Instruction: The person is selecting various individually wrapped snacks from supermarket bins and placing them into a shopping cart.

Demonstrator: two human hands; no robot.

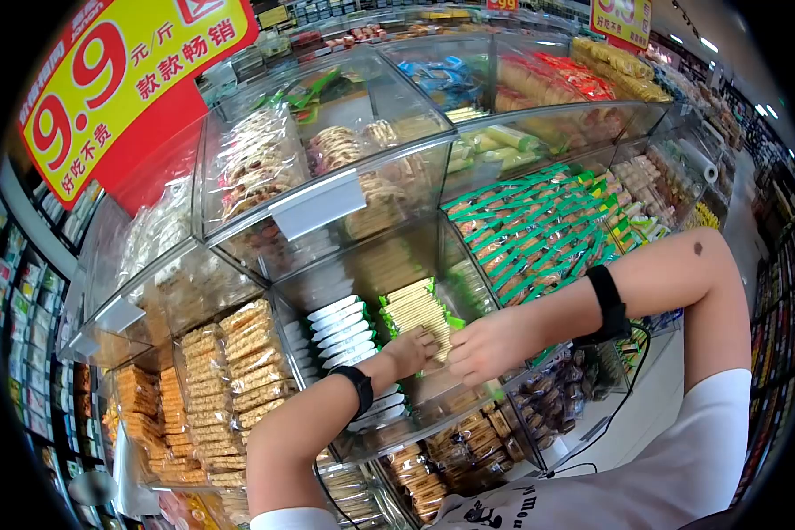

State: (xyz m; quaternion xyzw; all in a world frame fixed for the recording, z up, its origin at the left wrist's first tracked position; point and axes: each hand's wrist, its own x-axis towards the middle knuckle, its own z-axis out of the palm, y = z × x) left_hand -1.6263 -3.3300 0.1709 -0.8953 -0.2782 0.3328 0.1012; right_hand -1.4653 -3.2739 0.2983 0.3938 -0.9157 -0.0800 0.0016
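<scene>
My left hand (pixel 412 352) rests at the near end of a stack of pale yellow snack packets (pixel 412 309) with green ends. Its fingers are spread apart against the packets. Just to its right, my right hand (pixel 480 350) is closed, its fingers curled inward beside the stack; what they grip is hidden. Both hands are inside a clear plastic bin (pixel 362 231). To the left of the stack lies a row of white packets (pixel 337 329) with green ends.
Rows of wrapped crackers (pixel 254 362) and orange snacks (pixel 139 397) fill bins at left. Green-striped packets (pixel 530 231) lie at right, dark wrapped sweets (pixel 552 393) nearer. Clear bin walls surround the hands. A price sign (pixel 132 84) stands at upper left; a black cable (pixel 623 402) hangs at right.
</scene>
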